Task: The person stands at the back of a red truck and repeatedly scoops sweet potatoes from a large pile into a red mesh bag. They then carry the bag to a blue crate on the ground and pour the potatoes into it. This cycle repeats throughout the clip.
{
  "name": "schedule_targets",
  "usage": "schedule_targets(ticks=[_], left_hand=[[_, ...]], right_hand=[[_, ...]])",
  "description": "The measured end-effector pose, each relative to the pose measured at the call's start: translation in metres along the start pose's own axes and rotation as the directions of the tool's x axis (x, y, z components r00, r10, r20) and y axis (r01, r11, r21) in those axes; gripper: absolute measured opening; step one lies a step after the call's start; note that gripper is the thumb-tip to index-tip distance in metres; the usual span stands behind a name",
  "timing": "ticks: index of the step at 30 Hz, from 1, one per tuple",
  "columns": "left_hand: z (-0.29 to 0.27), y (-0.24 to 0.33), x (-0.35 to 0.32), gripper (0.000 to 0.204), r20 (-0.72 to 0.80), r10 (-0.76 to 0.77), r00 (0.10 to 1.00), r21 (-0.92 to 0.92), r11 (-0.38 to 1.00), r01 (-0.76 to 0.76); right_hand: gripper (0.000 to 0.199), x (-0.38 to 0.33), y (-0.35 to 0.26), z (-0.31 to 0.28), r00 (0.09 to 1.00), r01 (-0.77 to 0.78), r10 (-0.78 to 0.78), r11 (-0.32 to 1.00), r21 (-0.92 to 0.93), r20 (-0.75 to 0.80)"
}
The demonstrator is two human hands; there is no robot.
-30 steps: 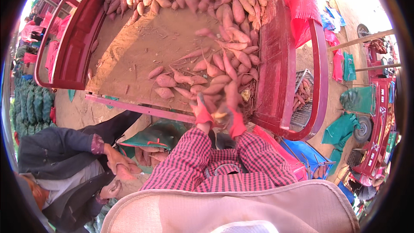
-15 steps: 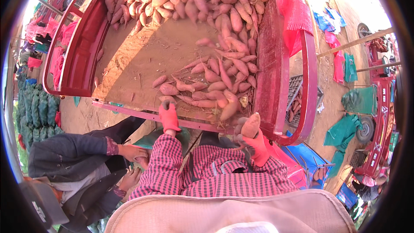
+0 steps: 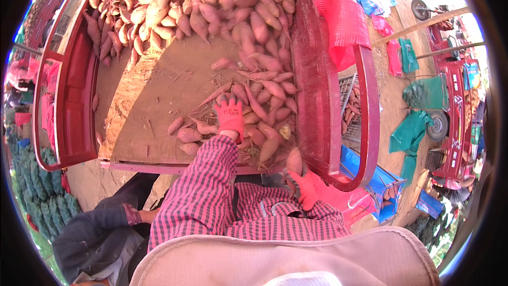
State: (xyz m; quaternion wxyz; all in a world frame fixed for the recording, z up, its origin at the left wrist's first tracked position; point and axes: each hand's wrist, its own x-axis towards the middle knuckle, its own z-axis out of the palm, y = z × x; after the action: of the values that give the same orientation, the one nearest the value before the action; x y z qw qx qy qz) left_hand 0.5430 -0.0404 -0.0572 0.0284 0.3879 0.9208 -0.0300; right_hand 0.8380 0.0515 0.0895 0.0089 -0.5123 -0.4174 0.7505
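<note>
My right hand [image 3: 302, 188], in a red glove with dark fingers, grips a sweet potato [image 3: 294, 162] held upright by the truck bed's near right corner. My left hand [image 3: 229, 115], gloved the same way, reaches palm down over a loose cluster of sweet potatoes [image 3: 258, 100]. Its fingers point forward and down, slightly apart, and the glove hides what lies beneath them. Left of that hand, a few sweet potatoes [image 3: 189, 135] lie on the dusty truck bed [image 3: 153, 111].
A large heap of sweet potatoes [image 3: 159, 5] fills the bed's far end. Red side walls [image 3: 317, 85] rise left and right; pink mesh [image 3: 346, 26] hangs over the right one. A crate [image 3: 351, 111] stands outside. A person in a dark jacket [image 3: 100, 233] sits at lower left.
My left hand has moved forward and right, from the bed's near edge onto the sweet potatoes. My right hand still holds its sweet potato. The view has shifted, and the other person appears lower.
</note>
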Motion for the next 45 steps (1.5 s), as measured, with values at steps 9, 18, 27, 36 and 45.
schedule_targets(ticks=[9, 18, 27, 36, 45], left_hand=[[-0.012, -0.04, 0.006, 0.058, 0.457, 0.011, 0.889, 0.003, 1.0, -0.014], [-0.026, -0.073, -0.026, 0.037, 0.353, 0.107, 0.93, -0.146, 0.988, -0.059], [-0.133, -0.006, -0.18, 0.046, 0.333, 0.293, 0.897, -0.611, 0.791, -0.031], [-0.166, 0.139, -0.246, 0.024, 0.597, 0.697, 0.397, -0.729, 0.264, 0.632], [-0.224, 0.325, -0.245, 0.05, 0.565, 0.743, 0.36, -0.8, 0.384, 0.462]], right_hand=[[0.048, 0.047, 0.0, 0.029, 0.998, -0.007, -0.01, 0.956, 0.293, 0.056], [0.047, 0.102, -0.002, 0.062, 0.998, 0.055, -0.063, 0.972, 0.228, 0.028], [0.047, 0.084, 0.012, 0.068, 0.965, 0.218, -0.231, 0.97, 0.108, 0.125], [0.049, -0.038, 0.059, -0.116, 0.937, 0.332, -0.307, 0.931, 0.15, -0.167], [0.052, -0.133, 0.057, -0.283, 0.935, 0.29, -0.165, 0.866, 0.407, -0.315]])
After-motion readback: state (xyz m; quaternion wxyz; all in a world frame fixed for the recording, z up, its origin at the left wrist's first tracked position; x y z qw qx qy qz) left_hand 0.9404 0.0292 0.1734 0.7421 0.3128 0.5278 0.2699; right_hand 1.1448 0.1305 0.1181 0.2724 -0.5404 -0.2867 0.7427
